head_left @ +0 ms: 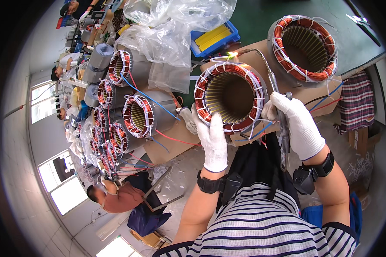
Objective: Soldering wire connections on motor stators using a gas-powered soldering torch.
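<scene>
A motor stator (261, 92) stands upright in front of me, its orange copper windings laced with white cord round a ring of yellow slot liners. My left hand (213, 139), in a white glove, grips its near left rim. My right hand (299, 122), also gloved, is closed round the handle of a gas torch (272, 79), with its fingers beside the stator's right edge. The torch's thin bent neck reaches over the far rim, and a bright yellow-green flame glows at its tip by a white sleeved lead (220, 58). Blue and red leads hang at the near side.
A second stator (273, 51) stands far right. Several more stators (158, 113) lie on their sides at left, trailing leads. Clear plastic sheeting (158, 38) and a blue tray (233, 30) of yellow strips lie beyond. A person (126, 197) sits at left; plaid cloth (357, 100) hangs right.
</scene>
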Tool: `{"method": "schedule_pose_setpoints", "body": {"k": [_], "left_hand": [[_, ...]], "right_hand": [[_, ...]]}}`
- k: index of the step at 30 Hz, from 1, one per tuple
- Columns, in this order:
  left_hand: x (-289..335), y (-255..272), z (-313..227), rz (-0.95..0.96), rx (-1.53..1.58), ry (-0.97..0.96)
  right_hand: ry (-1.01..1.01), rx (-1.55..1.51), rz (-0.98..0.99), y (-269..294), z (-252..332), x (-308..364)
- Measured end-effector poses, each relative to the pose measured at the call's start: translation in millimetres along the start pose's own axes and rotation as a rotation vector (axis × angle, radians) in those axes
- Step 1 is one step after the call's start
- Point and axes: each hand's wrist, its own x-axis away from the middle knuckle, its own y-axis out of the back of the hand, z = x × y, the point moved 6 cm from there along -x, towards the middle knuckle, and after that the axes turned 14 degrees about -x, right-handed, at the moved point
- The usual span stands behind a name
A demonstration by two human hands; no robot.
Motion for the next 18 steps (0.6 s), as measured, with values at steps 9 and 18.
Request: {"method": "schedule_pose_setpoints", "body": {"k": [9, 18], "left_hand": [[0.9, -0.4, -2.7, 0.006, 0.023, 0.028], [0.1, 2.0, -1.1, 0.01, -0.05, 0.021]], "right_hand": [[-0.008, 0.019, -0.022, -0.1, -0.7, 2.1], [-0.019, 0.059, -0.038, -1.3, -0.6, 1.9]]}}
